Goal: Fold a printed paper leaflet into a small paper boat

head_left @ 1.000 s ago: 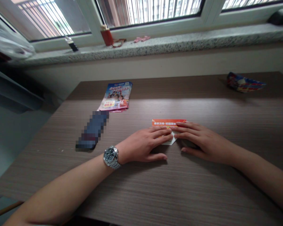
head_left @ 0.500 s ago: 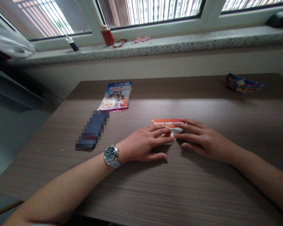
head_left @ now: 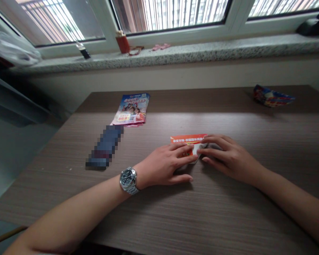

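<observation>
A folded paper flyer (head_left: 184,138) with an orange printed band and a white flap lies on the table in front of me. My left hand (head_left: 170,164) rests flat across its lower part, fingers spread and pressing it down. At the flyer's right edge, my right hand (head_left: 225,156) touches the paper with bent fingertips, its fingers apart. Both hands cover part of the flyer, so its lower and right folds are partly hidden. A silver wristwatch (head_left: 128,179) is on my left wrist.
A stack of colourful flyers (head_left: 131,109) lies at the back left, beside a pixelated dark flat object (head_left: 105,147). A folded colourful paper piece (head_left: 273,96) stands at the back right. Small items, including a red-brown container (head_left: 122,44), sit on the stone windowsill (head_left: 202,53).
The fingers of my right hand have bent and drawn slightly back, uncovering more of the flyer's orange band. My left hand still presses the paper, its thumb a little further right.
</observation>
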Demonstrator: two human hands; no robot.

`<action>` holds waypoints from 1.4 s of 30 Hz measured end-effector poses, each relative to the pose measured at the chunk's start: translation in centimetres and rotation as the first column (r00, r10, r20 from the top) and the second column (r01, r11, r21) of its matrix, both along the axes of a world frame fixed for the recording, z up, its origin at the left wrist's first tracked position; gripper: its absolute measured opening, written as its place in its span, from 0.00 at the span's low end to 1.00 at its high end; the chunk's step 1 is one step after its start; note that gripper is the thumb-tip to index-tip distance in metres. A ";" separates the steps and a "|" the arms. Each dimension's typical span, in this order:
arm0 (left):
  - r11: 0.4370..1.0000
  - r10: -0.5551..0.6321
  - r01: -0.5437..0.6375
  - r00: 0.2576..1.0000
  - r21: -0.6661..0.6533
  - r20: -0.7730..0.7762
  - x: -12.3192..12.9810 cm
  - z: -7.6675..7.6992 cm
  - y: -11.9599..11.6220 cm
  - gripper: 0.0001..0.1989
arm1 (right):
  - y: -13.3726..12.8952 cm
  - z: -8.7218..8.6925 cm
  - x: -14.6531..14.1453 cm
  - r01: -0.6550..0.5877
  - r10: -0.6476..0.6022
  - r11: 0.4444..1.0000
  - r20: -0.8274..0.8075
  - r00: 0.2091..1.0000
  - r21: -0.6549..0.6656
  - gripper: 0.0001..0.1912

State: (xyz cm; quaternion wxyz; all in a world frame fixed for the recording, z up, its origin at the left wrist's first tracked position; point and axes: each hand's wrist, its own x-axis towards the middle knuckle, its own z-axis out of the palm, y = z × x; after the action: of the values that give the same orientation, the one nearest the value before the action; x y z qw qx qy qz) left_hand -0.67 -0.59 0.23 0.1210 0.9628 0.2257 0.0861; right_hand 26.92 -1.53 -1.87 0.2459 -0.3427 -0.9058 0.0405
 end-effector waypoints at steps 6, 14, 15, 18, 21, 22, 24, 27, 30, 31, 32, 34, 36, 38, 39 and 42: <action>0.997 0.070 -0.070 0.998 0.033 0.004 0.8 0.3 -1.2 0.31 | 0.1 -0.1 -0.5 0.115 -0.126 0.986 -0.093 0.988 -0.117 0.03; 0.997 0.061 -0.062 0.998 0.039 0.002 0.7 0.2 -1.0 0.30 | 0.3 -0.5 -1.1 0.178 -0.195 0.964 -0.070 0.978 -0.198 0.04; 0.997 0.059 -0.059 0.998 0.040 -0.003 0.7 0.2 -1.0 0.30 | 0.3 -0.5 -1.1 0.183 -0.198 0.963 -0.061 0.978 -0.198 0.04; 0.998 0.053 -0.052 0.999 0.045 -0.012 0.7 0.3 -1.0 0.30 | 0.2 -0.4 -1.4 0.199 -0.210 0.964 -0.042 0.977 -0.178 0.05; 0.997 0.051 -0.051 0.999 0.051 -0.002 0.7 0.3 -1.0 0.30 | 0.2 -0.1 -1.5 0.208 -0.212 0.968 -0.014 0.977 -0.141 0.05; 0.997 0.051 -0.051 0.999 0.051 -0.002 0.7 0.3 -1.0 0.30 | 0.2 -0.1 -1.5 0.216 -0.218 0.967 -0.005 0.976 -0.133 0.05; 0.997 0.050 -0.050 0.999 0.050 0.001 0.7 0.2 -1.0 0.30 | 0.5 -0.1 -1.4 0.247 -0.249 0.961 0.005 0.969 -0.125 0.05; 0.998 0.049 -0.048 0.999 0.048 -0.008 0.7 0.2 -1.0 0.31 | 1.3 -0.2 -0.9 0.319 -0.323 0.938 -0.009 0.946 -0.138 0.05; 0.998 0.050 -0.049 0.998 0.049 -0.032 0.7 0.2 -1.0 0.31 | 2.4 -0.4 -0.1 0.375 -0.381 0.914 -0.009 0.925 -0.153 0.06; 0.997 0.053 -0.051 0.998 0.050 -0.038 0.7 0.2 -1.0 0.31 | 2.7 -0.5 0.2 0.394 -0.399 0.909 -0.013 0.917 -0.134 0.06; 0.997 0.055 -0.053 0.998 0.052 -0.040 0.7 0.3 -1.0 0.31 | 3.0 -0.6 0.6 0.421 -0.425 0.900 -0.016 0.905 -0.112 0.07; 0.997 0.062 -0.060 0.997 0.056 -0.044 0.7 0.3 -1.0 0.31 | 3.4 -0.7 1.1 0.441 -0.445 0.890 -0.021 0.895 -0.114 0.07; 0.996 0.065 -0.062 0.997 0.057 -0.047 0.7 0.3 -1.0 0.31 | 3.4 -0.6 1.4 0.434 -0.443 0.890 -0.039 0.896 -0.136 0.07; 0.996 0.067 -0.064 0.996 0.055 -0.052 0.6 0.3 -1.0 0.31 | 3.1 -0.4 1.3 0.424 -0.436 0.893 -0.060 0.898 -0.149 0.07; 0.997 0.066 -0.063 0.996 0.052 -0.054 0.6 0.3 -1.0 0.31 | 2.7 -0.2 1.1 0.417 -0.431 0.896 -0.069 0.900 -0.154 0.07; 0.997 0.066 -0.063 0.997 0.047 -0.049 0.6 0.3 -1.0 0.31 | 1.5 0.3 0.2 0.395 -0.411 0.904 -0.081 0.908 -0.162 0.04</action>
State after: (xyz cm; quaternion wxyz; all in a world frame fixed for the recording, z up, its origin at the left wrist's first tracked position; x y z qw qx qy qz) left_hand -0.04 -1.58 0.58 0.0906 0.9594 0.2576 0.0706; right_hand 27.11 -0.04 -1.62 0.2748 -0.5365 -0.7946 0.0726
